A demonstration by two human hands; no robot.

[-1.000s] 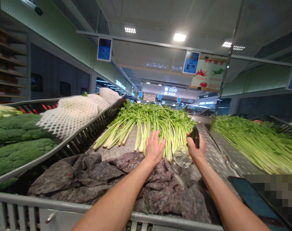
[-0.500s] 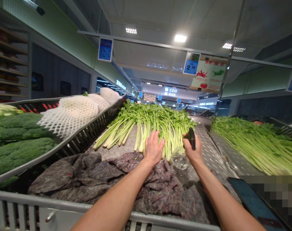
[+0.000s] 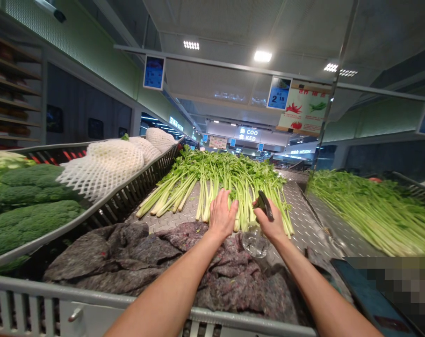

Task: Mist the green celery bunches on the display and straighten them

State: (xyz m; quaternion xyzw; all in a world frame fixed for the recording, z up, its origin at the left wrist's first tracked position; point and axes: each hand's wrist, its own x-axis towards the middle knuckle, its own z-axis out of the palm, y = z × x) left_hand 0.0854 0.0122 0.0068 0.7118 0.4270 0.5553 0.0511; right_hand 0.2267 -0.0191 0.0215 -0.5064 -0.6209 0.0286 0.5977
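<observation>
My left hand [image 3: 222,216] lies flat, fingers stretched out, on the stalk ends of a pile of celery [image 3: 229,180] spread over a ridged metal display tray [image 3: 303,220]. My right hand [image 3: 270,223] is closed round a clear spray bottle [image 3: 255,242] with a black trigger head [image 3: 264,204]. It holds the bottle just right of the left hand, over the near ends of the stalks. A crumpled grey felt cloth [image 3: 135,257] covers the tray in front of both hands.
Left bin holds broccoli [image 3: 26,210] and vegetables in white foam netting [image 3: 103,164]. More leafy greens [image 3: 373,210] lie in the right tray. A metal rail [image 3: 93,299] runs across the front. A dark phone-like slab [image 3: 370,299] lies at lower right. Price signs [image 3: 278,92] hang overhead.
My right hand has carried the spray bottle leftward, closer to my left hand. The left hand has slid slightly further onto the celery stalks.
</observation>
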